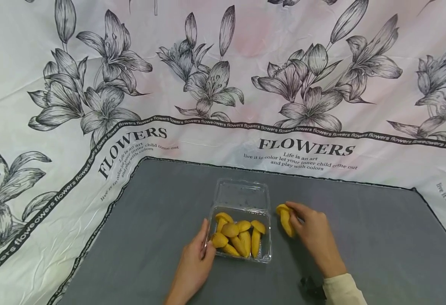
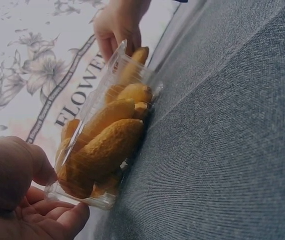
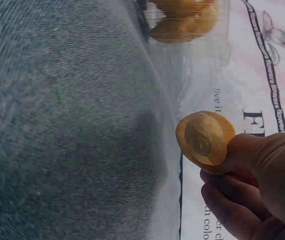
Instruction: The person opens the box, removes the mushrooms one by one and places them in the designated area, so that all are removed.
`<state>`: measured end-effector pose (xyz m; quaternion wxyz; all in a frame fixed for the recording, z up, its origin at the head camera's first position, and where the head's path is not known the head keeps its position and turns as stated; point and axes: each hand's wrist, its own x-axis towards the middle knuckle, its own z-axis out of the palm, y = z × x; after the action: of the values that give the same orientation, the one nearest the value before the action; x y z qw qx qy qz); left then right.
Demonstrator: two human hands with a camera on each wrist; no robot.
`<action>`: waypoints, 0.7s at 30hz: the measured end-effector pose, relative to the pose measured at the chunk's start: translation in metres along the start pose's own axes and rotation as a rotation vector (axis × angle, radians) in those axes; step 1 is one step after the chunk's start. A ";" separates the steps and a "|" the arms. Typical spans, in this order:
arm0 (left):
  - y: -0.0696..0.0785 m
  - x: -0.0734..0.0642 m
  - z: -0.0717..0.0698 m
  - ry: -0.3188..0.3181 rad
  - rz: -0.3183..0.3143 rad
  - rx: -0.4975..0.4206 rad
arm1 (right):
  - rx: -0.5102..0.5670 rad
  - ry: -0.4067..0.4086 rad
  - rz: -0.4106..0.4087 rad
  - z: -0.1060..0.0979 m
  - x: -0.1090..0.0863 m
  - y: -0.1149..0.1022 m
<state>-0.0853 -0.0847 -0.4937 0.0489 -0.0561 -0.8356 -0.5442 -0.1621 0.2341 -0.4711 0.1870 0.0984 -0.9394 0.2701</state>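
A clear plastic clamshell box (image 1: 262, 256) lies with its lid (image 1: 242, 195) folded back, and several yellow mushrooms (image 1: 245, 241) are inside. My left hand (image 1: 194, 262) grips the box by its left side, the thumb near the rim; the left wrist view shows the thumb and fingers (image 2: 72, 220) at the box's end. To the right of the box, my right hand (image 1: 316, 233) pinches a single yellow mushroom (image 1: 285, 218) between thumb and fingers. In the right wrist view that mushroom (image 3: 202, 140) shows its rounded stem end, held apart from the box.
Grey cloth (image 1: 150, 220) covers the table under the box. Behind and at the sides hangs a white sheet (image 1: 207, 140) printed with black flowers and lettering. A small dark object (image 1: 312, 288) is beside the right sleeve (image 1: 342, 290).
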 end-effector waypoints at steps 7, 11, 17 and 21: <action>-0.001 -0.003 -0.001 0.016 0.002 0.008 | 0.027 0.012 -0.005 0.009 -0.003 0.002; 0.000 -0.003 -0.001 0.002 -0.016 0.001 | 0.005 -0.005 -0.003 0.010 -0.003 0.005; 0.000 -0.003 -0.001 0.001 -0.003 -0.029 | -0.015 -0.032 0.006 0.010 -0.002 0.005; 0.000 -0.003 0.000 0.002 -0.004 -0.037 | -0.018 -0.029 0.003 0.010 -0.004 0.007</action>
<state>-0.0826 -0.0851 -0.4942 0.0479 -0.0548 -0.8255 -0.5597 -0.1633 0.2354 -0.4839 0.1739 0.0990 -0.9445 0.2605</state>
